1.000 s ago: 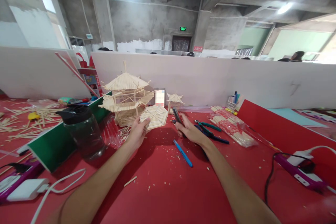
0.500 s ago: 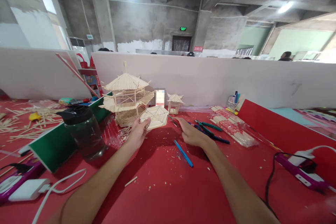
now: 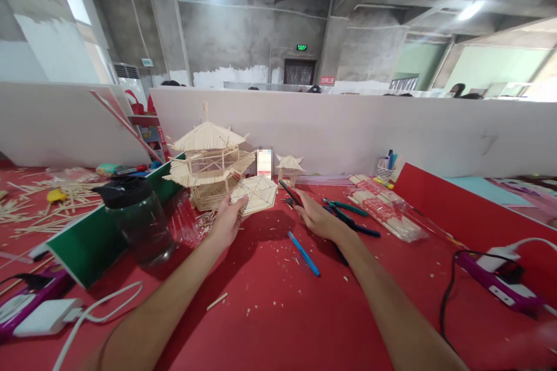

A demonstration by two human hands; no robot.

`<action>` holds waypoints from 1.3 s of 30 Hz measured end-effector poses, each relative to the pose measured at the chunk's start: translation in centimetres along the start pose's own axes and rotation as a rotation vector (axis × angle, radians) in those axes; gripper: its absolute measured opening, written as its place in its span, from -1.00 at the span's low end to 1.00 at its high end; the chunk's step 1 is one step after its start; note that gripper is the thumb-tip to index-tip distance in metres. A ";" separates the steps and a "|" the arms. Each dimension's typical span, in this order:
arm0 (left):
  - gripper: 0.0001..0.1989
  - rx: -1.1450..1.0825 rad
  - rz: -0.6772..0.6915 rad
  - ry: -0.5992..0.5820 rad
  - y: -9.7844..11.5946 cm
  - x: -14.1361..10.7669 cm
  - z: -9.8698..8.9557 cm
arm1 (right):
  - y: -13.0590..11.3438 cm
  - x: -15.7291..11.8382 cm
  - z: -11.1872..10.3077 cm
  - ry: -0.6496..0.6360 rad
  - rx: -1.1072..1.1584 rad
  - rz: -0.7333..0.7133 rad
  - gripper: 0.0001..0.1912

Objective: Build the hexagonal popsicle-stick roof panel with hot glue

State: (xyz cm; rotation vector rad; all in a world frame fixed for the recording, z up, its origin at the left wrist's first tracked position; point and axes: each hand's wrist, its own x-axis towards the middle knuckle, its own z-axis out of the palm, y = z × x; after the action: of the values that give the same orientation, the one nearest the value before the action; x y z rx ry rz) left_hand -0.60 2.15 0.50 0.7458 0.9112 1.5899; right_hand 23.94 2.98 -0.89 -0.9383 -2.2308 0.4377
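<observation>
My left hand (image 3: 227, 219) is closed on the edge of a flat, many-sided stick panel (image 3: 256, 193), made of pale wooden sticks laid in rings and held up above the table. To its right, my right hand (image 3: 317, 213) grips a slim dark pointed tool (image 3: 289, 190), whose kind I cannot make out. The tool's tip is close to the panel's right edge, apart from it. A two-tiered stick pavilion (image 3: 211, 156) stands behind my left hand. Beyond the tool is a small stick pavilion (image 3: 289, 169). A blue pen (image 3: 304, 254) lies below my right hand.
Green-handled pliers (image 3: 348, 208) lie right of my right hand, by packs of wooden sticks (image 3: 387, 208). A dark water bottle (image 3: 138, 223) stands at left beside a green board (image 3: 82, 249). Power strips (image 3: 500, 290) and cables flank both arms. A white partition (image 3: 339, 127) closes the back.
My right hand has lifted slightly and turned, bringing the dark tool up into clearer view. The left hand and the stick panel have hardly moved.
</observation>
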 end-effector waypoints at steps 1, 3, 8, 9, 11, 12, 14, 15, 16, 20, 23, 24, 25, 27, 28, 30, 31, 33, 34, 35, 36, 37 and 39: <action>-0.70 -0.003 -0.005 0.001 0.0 0.0 0.0 | 0.0 0.0 0.1 -0.003 0.001 0.004 -0.40; -0.70 -0.005 -0.015 0.002 -0.1 0.1 -0.1 | 0.2 -0.1 0.2 -0.015 0.005 0.007 -0.32; -0.75 0.016 -0.032 -0.008 -0.2 0.2 -0.2 | 0.3 -0.2 0.5 -0.016 0.019 0.003 -0.39; -0.75 0.022 -0.035 -0.010 -0.2 0.2 -0.2 | 0.2 -0.2 0.5 -0.015 0.019 0.011 -0.42; -0.76 0.030 -0.037 -0.012 -0.2 0.3 -0.4 | 0.1 -0.2 0.3 -0.022 0.021 0.028 -0.45; -0.76 0.031 -0.037 -0.010 -0.3 0.4 -0.4 | 0.0 -0.2 0.2 -0.028 0.027 0.041 -0.46; -0.75 0.031 -0.040 -0.007 -0.3 0.5 -0.5 | -0.2 -0.2 -0.1 -0.043 0.040 0.086 -0.49; -0.75 0.030 -0.043 -0.002 -0.3 0.5 -0.6 | -0.2 -0.2 -0.2 -0.042 0.035 0.106 -0.50; -0.74 0.029 -0.047 0.003 -0.3 0.5 -0.6 | -0.3 -0.1 -0.3 -0.033 0.019 0.115 -0.51; -0.71 0.021 -0.060 0.005 -0.4 0.7 -0.7 | -0.2 0.0 -0.4 0.031 -0.088 0.050 -0.59; -0.73 0.022 -0.061 0.008 -0.4 0.8 -0.8 | 0.1 0.1 -0.2 0.053 -0.144 0.032 -0.61; -0.73 0.022 -0.061 0.008 -0.4 0.9 -0.9 | 0.1 0.1 -0.2 0.062 -0.158 0.034 -0.62; -0.74 0.021 -0.061 0.006 -0.5 0.9 -0.9 | 0.1 0.1 -0.1 0.069 -0.168 0.036 -0.62; -0.74 0.017 -0.061 -0.006 -0.4 0.9 -0.9 | 0.1 0.2 -0.1 0.069 -0.181 0.040 -0.64; -0.74 0.016 -0.061 -0.011 -0.4 0.9 -0.8 | 0.0 0.2 -0.1 0.061 -0.190 0.043 -0.64; -0.74 0.018 -0.066 -0.011 -0.3 0.7 -0.7 | -0.1 0.2 -0.1 0.038 -0.215 0.060 -0.66; -0.75 0.020 -0.070 -0.007 -0.2 0.6 -0.6 | -0.1 0.2 -0.1 0.028 -0.229 0.073 -0.68; -0.77 0.021 -0.079 0.000 -0.2 0.4 -0.4 | -0.3 0.3 -0.1 0.025 -0.257 0.102 -0.72; -0.78 0.020 -0.084 0.005 -0.2 0.3 -0.3 | -0.3 0.3 -0.1 0.032 -0.273 0.115 -0.75; -0.79 0.020 -0.090 0.016 -0.2 0.2 -0.2 | -0.4 0.4 -0.1 0.039 -0.291 0.127 -0.77; -0.80 0.020 -0.098 0.028 -0.2 0.2 -0.1 | -0.5 0.5 0.0 0.046 -0.313 0.140 -0.79; -0.80 0.023 -0.106 0.040 -0.2 0.1 0.0 | -0.5 0.7 0.0 0.051 -0.336 0.153 -0.80; -0.82 0.031 -0.119 0.067 -0.2 0.0 0.1 | -0.4 1.0 0.3 0.063 -0.383 0.174 -0.80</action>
State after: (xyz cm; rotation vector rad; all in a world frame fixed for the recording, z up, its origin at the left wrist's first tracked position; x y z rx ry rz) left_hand -0.42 2.20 0.34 0.6513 1.0126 1.5067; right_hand 23.05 3.41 -0.45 -1.3314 -2.2244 0.0509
